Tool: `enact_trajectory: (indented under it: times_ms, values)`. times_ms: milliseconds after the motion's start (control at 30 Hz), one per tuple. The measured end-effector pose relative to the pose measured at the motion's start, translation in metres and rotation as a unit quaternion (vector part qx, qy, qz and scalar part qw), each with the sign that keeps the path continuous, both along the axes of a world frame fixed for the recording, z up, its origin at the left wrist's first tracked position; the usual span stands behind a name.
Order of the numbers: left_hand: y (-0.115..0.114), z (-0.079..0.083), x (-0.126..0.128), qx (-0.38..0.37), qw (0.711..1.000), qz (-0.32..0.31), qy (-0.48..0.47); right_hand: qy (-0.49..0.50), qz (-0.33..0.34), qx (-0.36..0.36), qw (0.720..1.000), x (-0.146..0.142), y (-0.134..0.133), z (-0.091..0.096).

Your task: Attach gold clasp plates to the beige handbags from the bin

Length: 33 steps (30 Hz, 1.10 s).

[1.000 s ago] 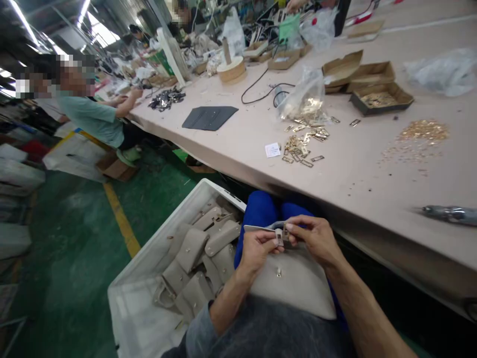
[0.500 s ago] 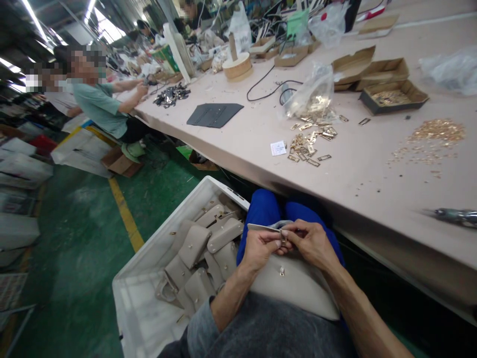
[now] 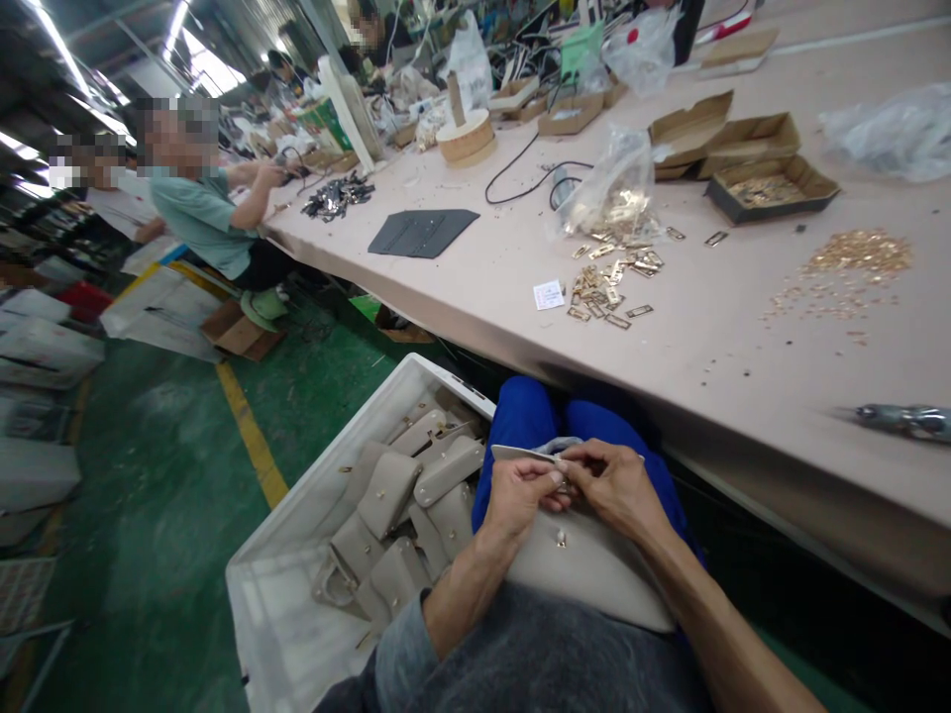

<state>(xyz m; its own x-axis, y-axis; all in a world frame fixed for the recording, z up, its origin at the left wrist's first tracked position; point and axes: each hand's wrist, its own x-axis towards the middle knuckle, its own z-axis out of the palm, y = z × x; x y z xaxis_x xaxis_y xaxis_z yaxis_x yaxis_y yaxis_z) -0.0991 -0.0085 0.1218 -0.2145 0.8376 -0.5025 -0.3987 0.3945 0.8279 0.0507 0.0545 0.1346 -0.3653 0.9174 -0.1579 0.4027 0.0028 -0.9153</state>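
A beige leather bag [image 3: 594,574] lies on my lap with a small gold stud on its front. My left hand [image 3: 520,495] and my right hand [image 3: 616,485] meet at the edge of its raised flap [image 3: 520,455]. Both pinch the flap where a small metal clasp piece sits between the fingertips; the piece itself is mostly hidden by my fingers.
A white bin [image 3: 297,604] at my left holds several beige bags. The pink table [image 3: 705,337] ahead carries gold clasp plates [image 3: 605,287], a plastic bag of them [image 3: 613,193], loose gold bits [image 3: 854,259], cardboard trays [image 3: 769,183], a dark panel [image 3: 422,232] and a tool [image 3: 902,420]. Other people work at the far left.
My fingers have closed tighter over the clasp piece on the flap, hiding it. The view shifted slightly; hands and bag stay on my lap.
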Motion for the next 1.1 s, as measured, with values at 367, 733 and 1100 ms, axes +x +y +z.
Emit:
enact_trajectory:
  times_ms: [367,733,1100]
  values:
    - [0.003,0.000,0.000,-0.062,0.998,0.015,0.024,0.031,0.031,-0.059,0.997,0.005,-0.032,-0.012]
    - [0.009,-0.008,0.005,-0.084,0.991,0.030,-0.099,0.068,-0.008,-0.124,0.990,0.000,-0.043,-0.020]
    - [0.004,-0.010,0.009,-0.082,0.982,0.038,-0.169,0.109,-0.024,-0.193,0.975,0.003,-0.043,-0.021]
